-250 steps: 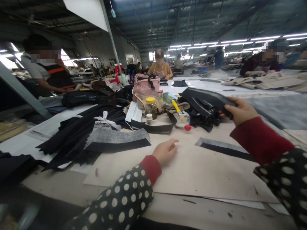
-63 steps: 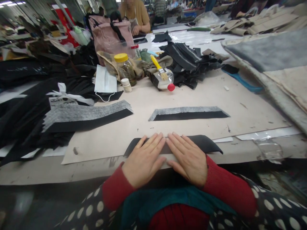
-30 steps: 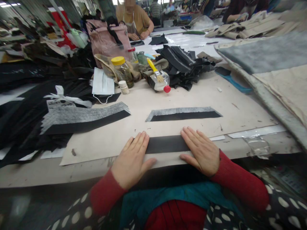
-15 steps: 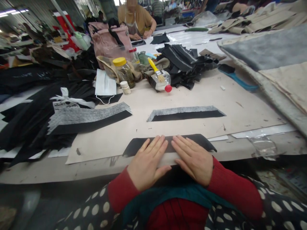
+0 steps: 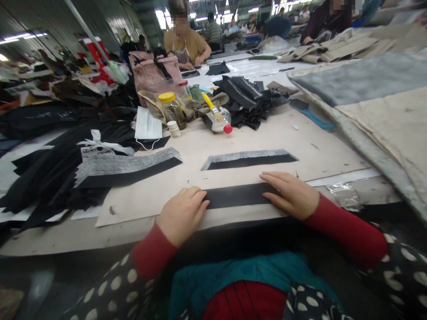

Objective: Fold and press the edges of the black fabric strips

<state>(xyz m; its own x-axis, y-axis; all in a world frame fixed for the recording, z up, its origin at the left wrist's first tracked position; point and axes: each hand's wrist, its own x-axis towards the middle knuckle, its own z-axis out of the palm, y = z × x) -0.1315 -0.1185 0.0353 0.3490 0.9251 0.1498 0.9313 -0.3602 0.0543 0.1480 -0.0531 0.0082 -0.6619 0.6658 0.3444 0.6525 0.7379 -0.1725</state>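
A black fabric strip (image 5: 238, 195) lies flat along the front edge of the table, one end under each hand. My left hand (image 5: 182, 211) is closed at its left end, fingers curled together and thumb against the strip. Over the right end rests my right hand (image 5: 292, 193), fingers stretched out and thumb apart, touching the strip from above. Both ends of the strip are hidden by the hands. Just beyond lies a second black strip with a grey fuzzy band (image 5: 248, 159). To its left is a fanned stack of similar grey-and-black strips (image 5: 130, 166).
Black cloth bundles (image 5: 66, 146) fill the left side. Farther back are a face mask (image 5: 148, 123), a yellow-lidded jar (image 5: 171, 111), a small white bottle (image 5: 174, 129), a yellow brush (image 5: 212, 106) on a plastic bottle and black scraps (image 5: 247, 98). A person (image 5: 187, 44) works across the table.
My hands have moved apart from the strip's middle to its two ends. The left fingers have curled; the right ones stay stretched. The camera view has tilted up slightly.
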